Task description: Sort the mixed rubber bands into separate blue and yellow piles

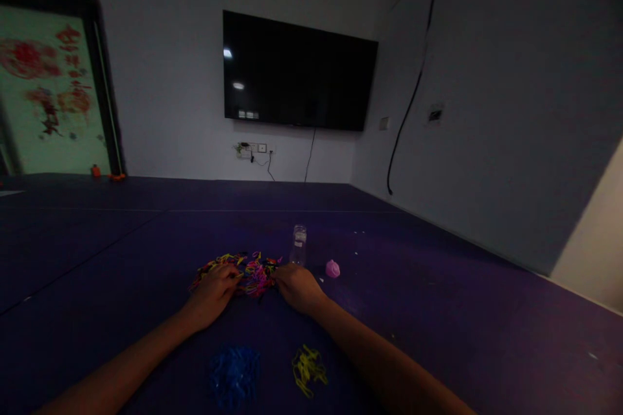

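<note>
A heap of mixed-colour rubber bands (250, 270) lies on the dark purple floor mat (438, 311) in front of me. My left hand (214, 290) rests on the heap's left side, fingers curled into the bands. My right hand (296, 285) sits at the heap's right edge, fingers bent down onto the bands; what they pinch is too small to make out. Nearer to me lie a small pile of blue bands (235, 369) and a small pile of yellow bands (307, 369), between my forearms.
A small clear bottle (298, 244) stands just behind my right hand, with a pink cap (332, 268) on the mat to its right. A dark wall-mounted TV (296, 74) hangs ahead. The room is dim.
</note>
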The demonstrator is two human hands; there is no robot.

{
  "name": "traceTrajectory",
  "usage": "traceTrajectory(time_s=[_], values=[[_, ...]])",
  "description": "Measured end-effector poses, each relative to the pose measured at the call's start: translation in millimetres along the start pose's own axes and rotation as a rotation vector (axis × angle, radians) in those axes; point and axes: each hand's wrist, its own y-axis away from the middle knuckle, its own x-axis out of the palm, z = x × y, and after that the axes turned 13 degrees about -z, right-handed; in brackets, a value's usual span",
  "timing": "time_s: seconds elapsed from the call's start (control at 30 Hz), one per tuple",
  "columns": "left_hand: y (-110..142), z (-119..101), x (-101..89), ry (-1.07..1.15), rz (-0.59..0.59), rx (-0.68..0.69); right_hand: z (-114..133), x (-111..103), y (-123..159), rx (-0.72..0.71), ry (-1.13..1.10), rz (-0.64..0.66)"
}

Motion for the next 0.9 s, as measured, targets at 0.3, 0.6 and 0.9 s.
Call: traceTrajectory(time_s=[0.3,0.6,0.9], values=[[5,15,10.0,-0.065,-0.010,-0.011,-1,2,1,-0.001,0.004,-0.011],[1,5,2.5,-0.014,0.003,0.026,-2,2,1,-0.030,-0.010,-0.041],[3,6,4.9,0.010,-0.035,0.042,-1,2,1,-0.027,0.029,-0.067]])
